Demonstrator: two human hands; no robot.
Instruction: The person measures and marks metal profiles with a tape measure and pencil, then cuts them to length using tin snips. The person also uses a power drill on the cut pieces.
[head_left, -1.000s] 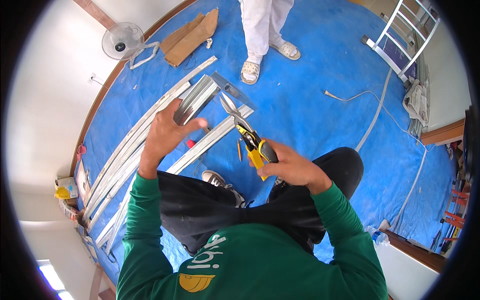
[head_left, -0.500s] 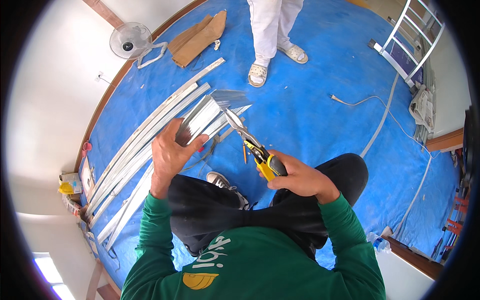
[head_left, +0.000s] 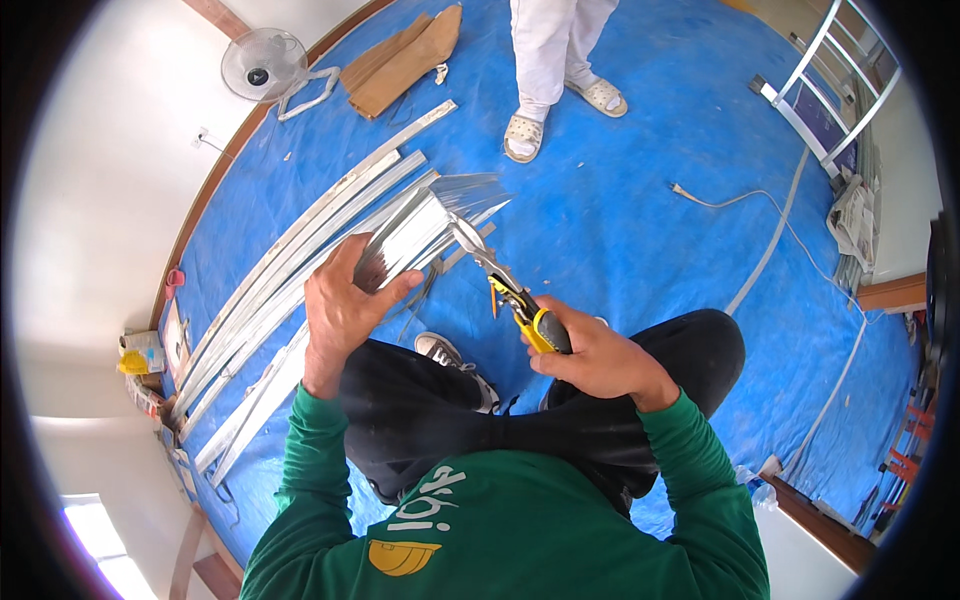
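My left hand [head_left: 342, 305] grips a shiny, thin sheet-metal channel [head_left: 408, 235], thumb on its near side and fingers curled over the far side. In my right hand [head_left: 600, 355] is a pair of tin snips [head_left: 487, 262] with yellow and black handles. The snips' jaws meet the channel's right end, where a bent metal flap [head_left: 470, 190] sticks out. How deep the blades sit in the metal is too small to tell. More long metal channels [head_left: 290, 268] lie on the floor to the left, beneath and beside the held piece.
Blue sheeting [head_left: 640, 220] covers the floor. Ahead stands a person in white trousers [head_left: 543, 50] and sandals. A fan [head_left: 264, 64] and brown cardboard [head_left: 405, 62] are at the far left. A ladder [head_left: 835, 85] and a plug cord [head_left: 735, 200] are to the right. An orange pencil [head_left: 494, 302] lies near the snips.
The snips' handles have come closer together in my right hand. My left hand keeps its hold on the channel. The whole view has shifted slightly.
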